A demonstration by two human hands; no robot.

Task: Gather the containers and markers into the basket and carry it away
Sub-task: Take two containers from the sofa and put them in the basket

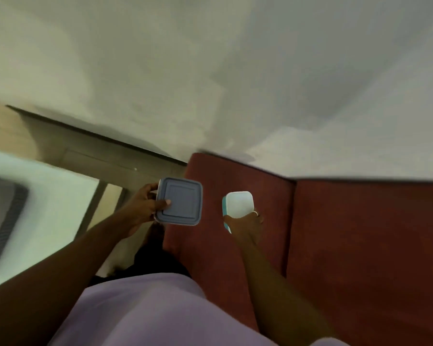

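My left hand (145, 208) grips a square container with a grey-blue lid (181, 201), thumb on top of the lid, held in the air in front of me. My right hand (246, 226) holds a smaller container with a white lid and teal sides (239, 204) from below, over the red seat. The two containers are apart, side by side. No basket and no markers are in view. The picture is blurred by motion.
A dark red sofa (360, 245) fills the right and lower middle. A white surface with a grey object (48, 203) lies at the left. A pale wall (235, 71) rises ahead, with beige floor (105, 158) below it.
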